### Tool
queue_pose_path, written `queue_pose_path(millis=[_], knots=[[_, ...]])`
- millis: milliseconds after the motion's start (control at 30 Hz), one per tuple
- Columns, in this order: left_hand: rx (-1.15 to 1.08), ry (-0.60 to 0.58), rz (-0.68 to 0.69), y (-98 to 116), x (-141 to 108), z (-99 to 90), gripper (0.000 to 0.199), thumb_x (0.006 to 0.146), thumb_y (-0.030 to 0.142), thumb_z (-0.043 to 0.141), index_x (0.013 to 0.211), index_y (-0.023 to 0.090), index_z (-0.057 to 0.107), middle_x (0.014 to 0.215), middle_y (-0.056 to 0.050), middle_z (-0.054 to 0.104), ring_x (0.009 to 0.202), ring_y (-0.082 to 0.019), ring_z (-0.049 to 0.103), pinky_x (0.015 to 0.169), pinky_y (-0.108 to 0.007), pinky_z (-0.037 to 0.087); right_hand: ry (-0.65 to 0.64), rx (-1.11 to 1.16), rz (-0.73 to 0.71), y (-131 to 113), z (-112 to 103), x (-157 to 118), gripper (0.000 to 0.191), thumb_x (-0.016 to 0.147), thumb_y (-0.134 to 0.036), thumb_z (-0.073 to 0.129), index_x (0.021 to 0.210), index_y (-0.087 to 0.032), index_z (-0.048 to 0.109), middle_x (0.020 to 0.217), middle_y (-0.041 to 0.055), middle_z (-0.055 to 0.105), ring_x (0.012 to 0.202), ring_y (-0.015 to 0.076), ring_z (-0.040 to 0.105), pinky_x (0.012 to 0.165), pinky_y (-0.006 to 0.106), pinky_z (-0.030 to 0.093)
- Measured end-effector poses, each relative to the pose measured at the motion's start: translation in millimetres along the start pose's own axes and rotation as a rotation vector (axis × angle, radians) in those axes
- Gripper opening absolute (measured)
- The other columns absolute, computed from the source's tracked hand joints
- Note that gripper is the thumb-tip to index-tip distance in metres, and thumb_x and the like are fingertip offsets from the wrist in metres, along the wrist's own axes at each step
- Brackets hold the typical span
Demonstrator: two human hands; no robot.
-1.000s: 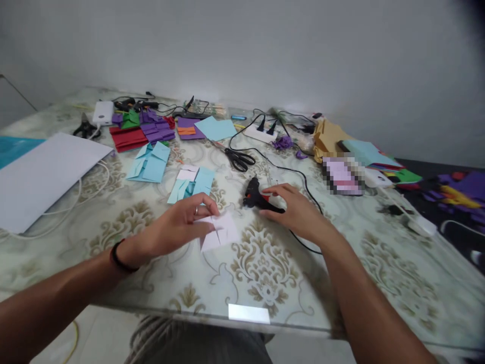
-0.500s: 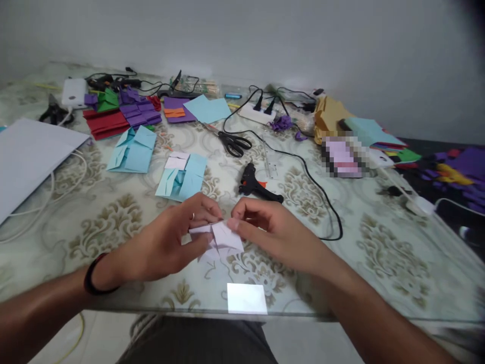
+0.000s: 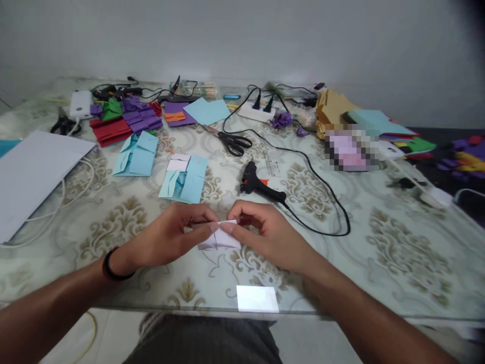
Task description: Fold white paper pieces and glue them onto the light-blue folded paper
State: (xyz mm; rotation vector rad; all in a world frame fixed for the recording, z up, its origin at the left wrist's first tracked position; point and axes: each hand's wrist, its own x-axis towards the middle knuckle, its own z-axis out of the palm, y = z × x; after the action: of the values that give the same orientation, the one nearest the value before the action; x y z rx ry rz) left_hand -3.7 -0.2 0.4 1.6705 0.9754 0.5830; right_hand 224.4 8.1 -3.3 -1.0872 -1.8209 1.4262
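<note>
A small folded piece of white paper point(image 3: 226, 241) is held over the near part of the table, creases running across it. My left hand point(image 3: 174, 231) pinches its upper left part, thumb on top and fingers behind. At its upper right my right hand point(image 3: 265, 233) grips it the same way, the two thumbs almost meeting. Both sets of fingertips are partly hidden behind the paper. Just beyond the hands lie a light-blue folded paper with a white piece point(image 3: 184, 178) and another light-blue folded paper point(image 3: 136, 154). A black glue gun point(image 3: 261, 183) rests beyond my right hand.
Black scissors point(image 3: 233, 144) lie mid-table, with a white power strip point(image 3: 257, 112) behind them. Folded purple paper point(image 3: 142, 119) and red paper point(image 3: 109, 131) sit at the back left. A large white sheet point(image 3: 41, 177) covers the left side. The glue gun's cord point(image 3: 322, 232) loops right.
My thumbs have come closer together on the white paper's upper edge, my left thumb moving up and right. The paper now looks flatter. The whole view has shifted slightly.
</note>
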Motion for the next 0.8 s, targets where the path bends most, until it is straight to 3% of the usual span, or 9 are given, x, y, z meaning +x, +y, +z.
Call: queue_pose_path(millis=[367,533,800], knots=[[0.037,0.057,-0.001,2.6,-2.7,-0.5,0.025,0.101,0.031,0.058,0.083,0.017,0.067,0.070,0.004,0.060,0.066,-0.010,0.050,0.061,-0.024,0.037,0.017,-0.015,-0.013,7.6,6.0,1.3,0.021,0.095,-0.036,0.067,0.083,-0.019,0.066,0.074,-0.0008,0.061,0.067,0.0131,0.053,0.059,0.026,0.041],[0.087,0.026,-0.029,1.3,-2.1,0.2,0.024,0.101,0.035,0.059,0.089,0.018,0.071,0.076,0.003,0.063,0.070,-0.012,0.052,0.064,-0.026,0.039,0.009,-0.009,-0.035,6.3,5.9,2.0,0.020,0.092,-0.034,0.070,0.080,-0.018,0.067,0.073,0.0000,0.064,0.068,0.0138,0.055,0.061,0.026,0.041],[0.101,-0.023,-0.002,1.4,-2.7,-2.6,0.028,0.102,0.037,0.059,0.083,0.017,0.067,0.069,0.004,0.057,0.065,-0.010,0.050,0.061,-0.025,0.037,0.006,-0.011,-0.120,5.4,2.6,1.9,0.020,0.092,-0.029,0.068,0.075,-0.018,0.063,0.071,-0.0012,0.060,0.067,0.0132,0.053,0.062,0.027,0.041]])
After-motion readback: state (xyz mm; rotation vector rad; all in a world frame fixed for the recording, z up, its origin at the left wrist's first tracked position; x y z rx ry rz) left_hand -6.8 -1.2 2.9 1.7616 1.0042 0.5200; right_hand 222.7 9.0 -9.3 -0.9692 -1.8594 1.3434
